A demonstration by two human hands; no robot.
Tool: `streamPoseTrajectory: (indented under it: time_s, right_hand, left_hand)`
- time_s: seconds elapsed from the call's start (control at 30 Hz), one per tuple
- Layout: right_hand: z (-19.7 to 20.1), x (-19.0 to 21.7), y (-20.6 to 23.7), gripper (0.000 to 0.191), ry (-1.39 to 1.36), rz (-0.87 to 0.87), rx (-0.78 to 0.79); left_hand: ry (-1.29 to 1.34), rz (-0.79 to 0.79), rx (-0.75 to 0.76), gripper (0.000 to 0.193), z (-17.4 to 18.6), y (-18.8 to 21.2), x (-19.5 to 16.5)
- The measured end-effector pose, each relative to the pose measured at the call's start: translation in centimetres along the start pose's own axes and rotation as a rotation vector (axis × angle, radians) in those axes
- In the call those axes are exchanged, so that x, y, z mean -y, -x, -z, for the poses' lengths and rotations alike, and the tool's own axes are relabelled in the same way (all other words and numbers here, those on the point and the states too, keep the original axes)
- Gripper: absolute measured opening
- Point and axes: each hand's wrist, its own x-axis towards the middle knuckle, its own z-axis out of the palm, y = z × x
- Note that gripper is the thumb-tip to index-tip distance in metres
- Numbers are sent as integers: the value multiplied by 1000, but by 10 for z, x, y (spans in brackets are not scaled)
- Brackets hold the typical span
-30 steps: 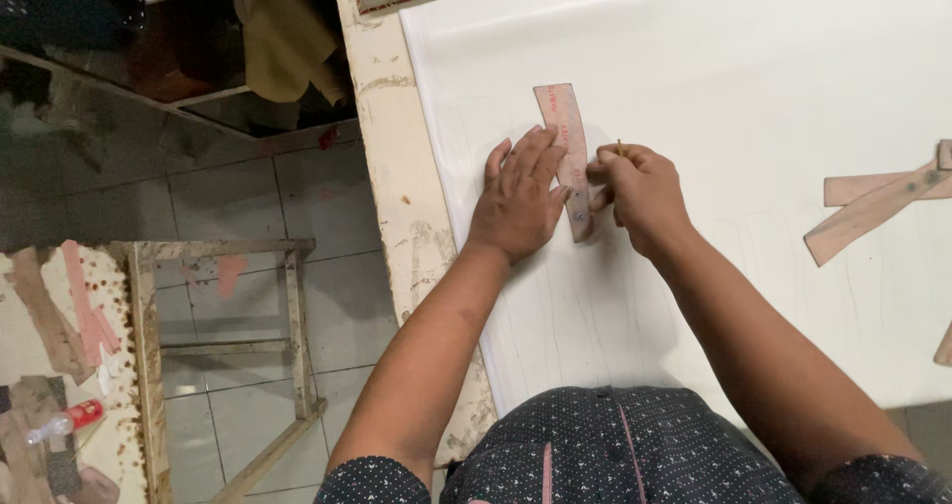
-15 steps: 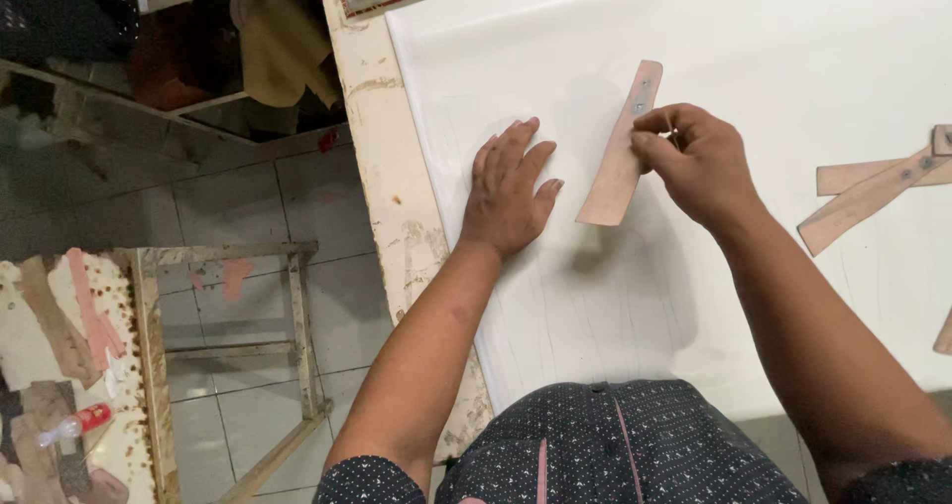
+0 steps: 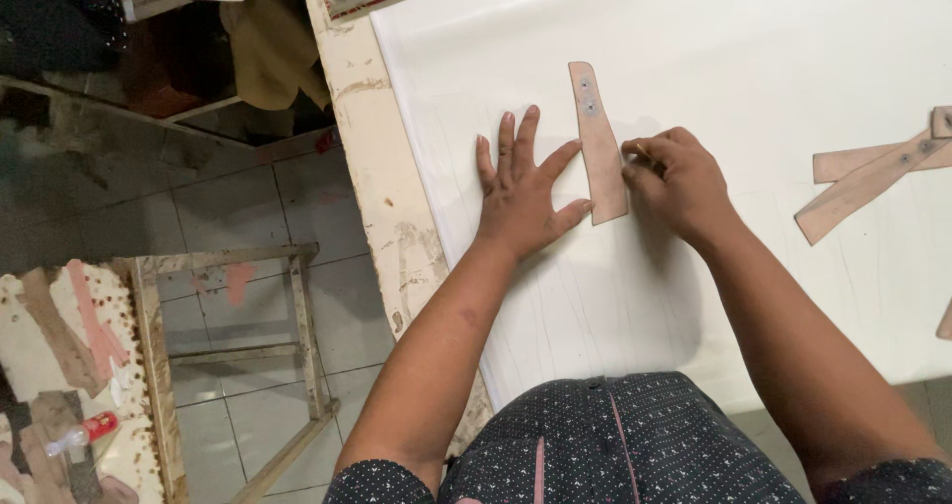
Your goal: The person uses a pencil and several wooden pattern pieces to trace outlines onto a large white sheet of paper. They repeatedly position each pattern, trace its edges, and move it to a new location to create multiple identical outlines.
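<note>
Head view: a white sheet (image 3: 754, 58) covers the worktop (image 3: 362, 127).
Left hand (image 3: 521, 196): flat, fingers wide, pressing the sheet, thumb touching the strip.
Right hand (image 3: 679, 182): fingers curled at the strip's right edge; what it pinches is unclear.
Brown strip (image 3: 598, 142): lies flat between both hands.
Far right: more brown pieces (image 3: 873, 172).

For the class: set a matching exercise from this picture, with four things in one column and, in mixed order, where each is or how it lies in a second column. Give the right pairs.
Things:
1. left hand
2. right hand
3. tapered brown pattern piece
4. crossed brown pattern pieces

Places or states:
A. far right on the white sheet, away from both hands
B. spread flat on the white sheet, palm down
C. lying flat between the two hands
D. fingers curled at the tapered piece's right edge

Pairs: 1-B, 2-D, 3-C, 4-A
</note>
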Motion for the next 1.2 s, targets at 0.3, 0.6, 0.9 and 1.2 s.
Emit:
streamPoseTrajectory:
  time_s: [0.3,0.6,0.9,1.2]
  right_hand:
    - [7,-3,5,43,-78,-41,130]
    - [6,4,10,43,-24,-51,120]
    - [6,6,11,42,-14,-54,119]
    - [5,6,11,42,8,-25,106]
  left_hand:
    - [14,-3,4,77,-2,0,2]
    - [14,-3,5,77,-1,2,2]
    - [26,-12,-14,74,-1,3,2]
    - [18,-18,-28,73,-3,2,3]
